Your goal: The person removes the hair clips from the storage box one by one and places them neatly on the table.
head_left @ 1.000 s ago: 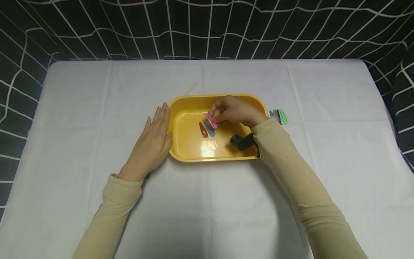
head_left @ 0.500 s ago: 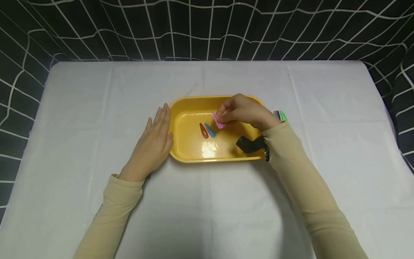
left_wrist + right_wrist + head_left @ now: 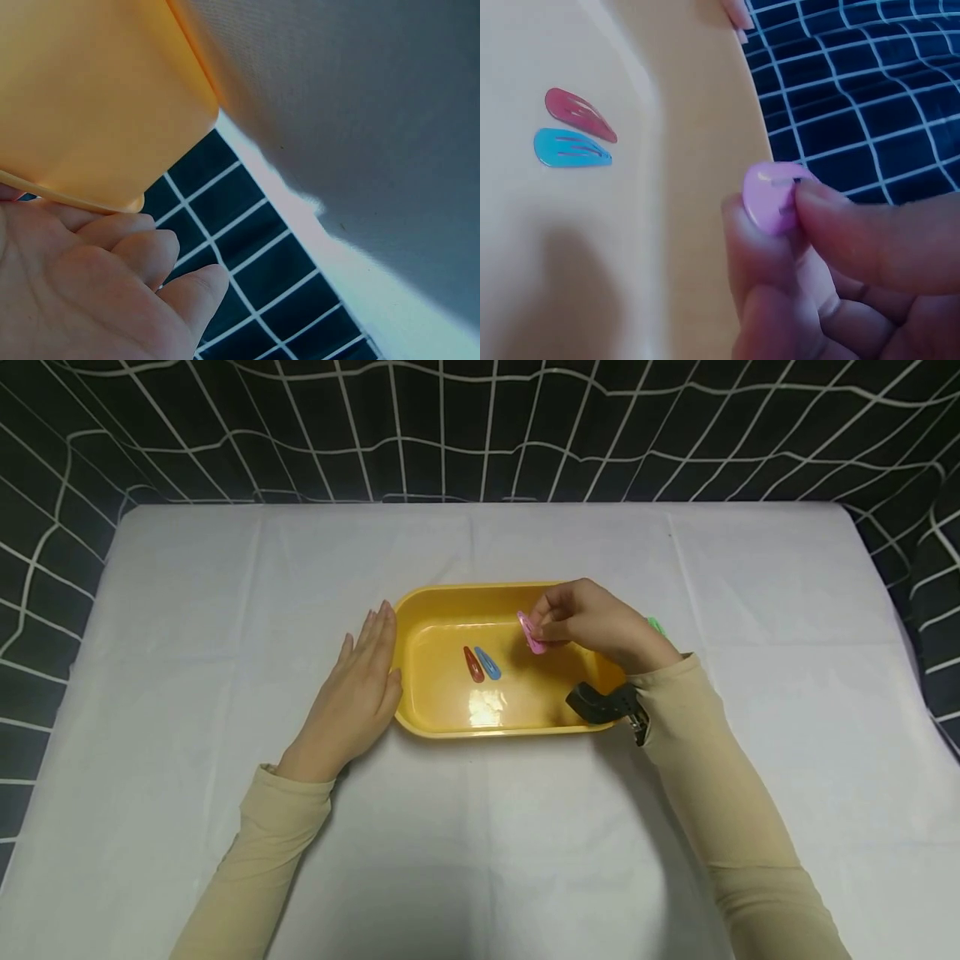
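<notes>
My right hand (image 3: pixel 596 622) pinches a pink snap hair clip (image 3: pixel 531 632) between thumb and fingers, above the right half of a yellow tray (image 3: pixel 442 722). The right wrist view shows the pink hair clip (image 3: pixel 769 199) with its broad end up, the thumb over its slots. On the tray floor a red hair clip (image 3: pixel 473 665) and a blue hair clip (image 3: pixel 487 663) lie side by side at a slant. At the tray's left end, my left hand (image 3: pixel 348 702) rests with straight fingers along the outer wall; its fingertips meet the rim (image 3: pixel 82 202) in the left wrist view.
A bit of a green hair clip (image 3: pixel 657 627) shows just outside the tray's right end, mostly behind my right wrist. A black wrist camera mount (image 3: pixel 600 703) overhangs the tray's front right corner. White cloth (image 3: pixel 465 843) covers the table; black fabric with white grid lines (image 3: pixel 465 435) surrounds it.
My right hand has moved right with the pink hair clip, away from the red and blue ones. Its wrist now covers most of the clips outside the tray. The left hand has stayed put.
</notes>
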Motion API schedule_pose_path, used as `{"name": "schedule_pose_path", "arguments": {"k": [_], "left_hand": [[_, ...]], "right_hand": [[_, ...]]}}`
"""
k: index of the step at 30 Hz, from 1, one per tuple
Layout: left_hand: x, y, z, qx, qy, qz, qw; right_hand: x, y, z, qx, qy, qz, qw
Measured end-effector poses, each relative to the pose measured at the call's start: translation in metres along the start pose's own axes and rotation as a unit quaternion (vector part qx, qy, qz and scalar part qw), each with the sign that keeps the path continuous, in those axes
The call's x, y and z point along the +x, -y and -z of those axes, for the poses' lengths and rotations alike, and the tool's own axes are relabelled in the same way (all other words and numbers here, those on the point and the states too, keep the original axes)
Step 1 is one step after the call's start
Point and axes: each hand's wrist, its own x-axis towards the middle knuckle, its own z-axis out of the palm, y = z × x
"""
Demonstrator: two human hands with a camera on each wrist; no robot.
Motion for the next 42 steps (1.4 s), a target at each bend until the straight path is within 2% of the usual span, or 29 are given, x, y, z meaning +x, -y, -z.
{"name": "schedule_pose_path", "arguments": {"k": [13, 25, 42], "left_hand": [[0.000, 0.000, 0.000, -0.001, -0.002, -0.002, 1.0000], [0.000, 0.000, 0.000, -0.002, -0.003, -0.003, 1.0000], [0.000, 0.001, -0.001, -0.004, -0.005, -0.004, 1.0000]], "right_hand": [[-0.017, -0.005, 0.014, -0.015, -0.066, -0.001, 0.9977], [-0.030, -0.008, 0.031, -0.022, -0.086, 0.001, 0.9960], [-0.042, -0.032, 0.051, 0.004, -0.105, -0.017, 0.9944]]}}
